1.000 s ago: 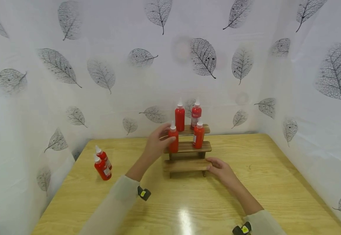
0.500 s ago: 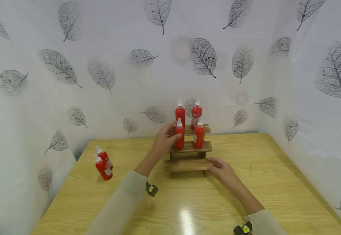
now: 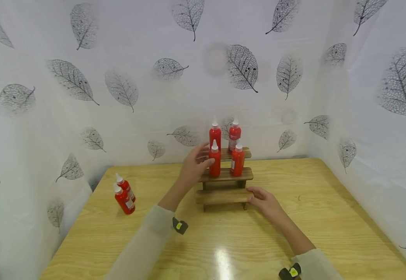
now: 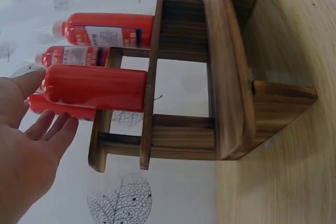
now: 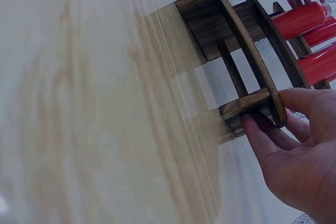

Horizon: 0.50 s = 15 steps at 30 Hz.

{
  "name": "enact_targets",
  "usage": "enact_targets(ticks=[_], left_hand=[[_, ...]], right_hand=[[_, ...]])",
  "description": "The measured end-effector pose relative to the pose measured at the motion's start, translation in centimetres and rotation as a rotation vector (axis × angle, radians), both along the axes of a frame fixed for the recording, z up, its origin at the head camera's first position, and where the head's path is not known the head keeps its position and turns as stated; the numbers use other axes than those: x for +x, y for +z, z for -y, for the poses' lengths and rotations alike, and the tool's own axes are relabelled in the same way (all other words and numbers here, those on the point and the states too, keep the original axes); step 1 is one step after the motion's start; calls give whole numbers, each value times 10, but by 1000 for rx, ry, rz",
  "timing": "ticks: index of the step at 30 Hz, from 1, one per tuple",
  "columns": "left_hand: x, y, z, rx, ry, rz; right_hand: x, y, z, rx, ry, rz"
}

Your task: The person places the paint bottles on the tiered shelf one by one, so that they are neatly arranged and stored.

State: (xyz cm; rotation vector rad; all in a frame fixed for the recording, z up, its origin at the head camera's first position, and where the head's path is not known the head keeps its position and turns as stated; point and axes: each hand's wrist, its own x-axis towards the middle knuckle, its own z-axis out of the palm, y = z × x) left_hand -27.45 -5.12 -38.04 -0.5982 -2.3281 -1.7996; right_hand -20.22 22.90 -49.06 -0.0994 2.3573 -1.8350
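Observation:
A three-step wooden stand [image 3: 223, 196] is on the table. One red squeeze bottle [image 3: 215, 166] with a white pointed cap is upright at the left of its middle step. Around that bottle's upper part is my left hand [image 3: 193, 165], its thumb near the neck; the left wrist view shows the fingers [image 4: 59, 129] spread loosely, with a gap to the bottle. Another red bottle [image 3: 237, 163] is at the right of the same step. My right hand [image 5: 304, 150] grips the right end of the lowest step, thumb and fingers on either side of the board.
Two more red bottles, left [image 3: 215, 135] and right [image 3: 234, 136], occupy the top step. At the table's left side a red bottle [image 3: 124, 201] stands in front of another [image 3: 128, 190]. A leaf-patterned curtain [image 3: 189, 97] closes off the back and sides.
My left hand has moved the bottle rightward along the middle step, and its fingers have loosened from it. My right hand has kept its hold on the stand.

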Motion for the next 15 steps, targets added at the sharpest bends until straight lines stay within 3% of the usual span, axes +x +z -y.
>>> enact_targets(ticks=[10,15], left_hand=[[23,-3,42,44,38,-61],[40,-7,73,23,94,-54]], right_hand=[[-1,-4,-1,7,-5,17],[-1,-3,0,11,1,15]])
